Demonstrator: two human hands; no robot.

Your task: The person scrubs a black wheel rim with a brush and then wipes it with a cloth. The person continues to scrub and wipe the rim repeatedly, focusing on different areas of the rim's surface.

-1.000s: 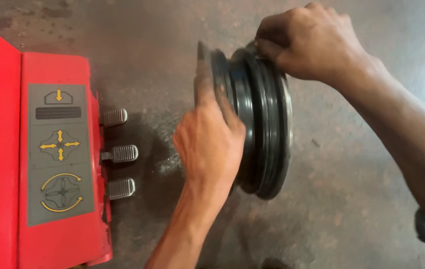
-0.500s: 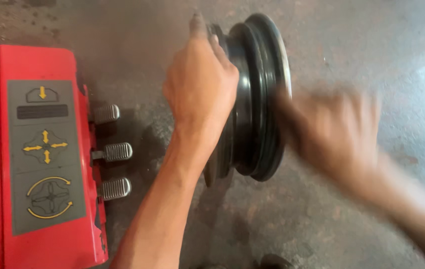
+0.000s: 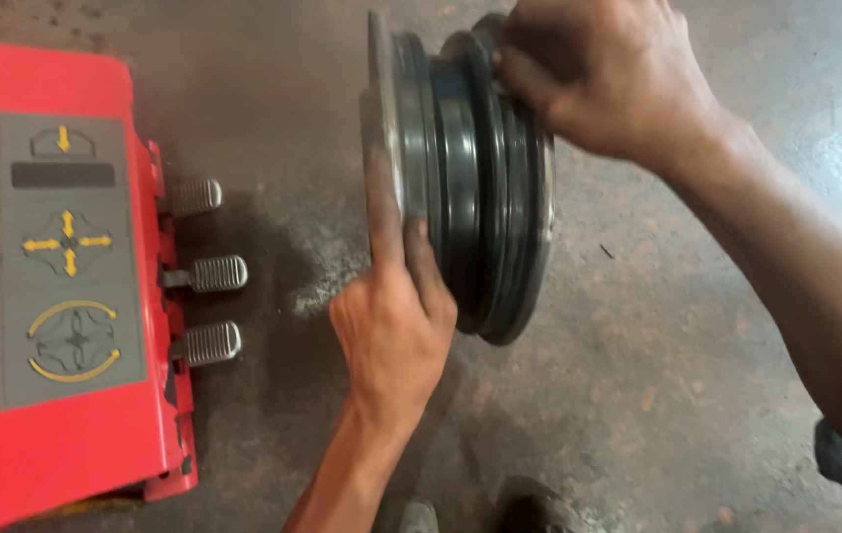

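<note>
A bare black steel wheel rim [image 3: 470, 188] stands upright on its edge on the concrete floor, seen edge-on from above. My left hand [image 3: 393, 316] rests against the rim's left face, fingers stretched up along the flange and thumb hooked on the edge. My right hand [image 3: 604, 79] grips the top of the rim from the right, fingers curled over its upper edge. My right forearm runs off to the lower right.
A red machine housing [image 3: 76, 434] fills the left side, with a grey panel of yellow arrow symbols [image 3: 68, 259]. Three metal foot pedals [image 3: 206, 274] stick out toward the rim. The toes of my shoes [image 3: 530, 508] show at the bottom edge. Stained concrete floor [image 3: 658, 395] surrounds everything.
My right hand has swung back from the right onto the top of the rim. My left hand slid down from the rim's top to its lower left face.
</note>
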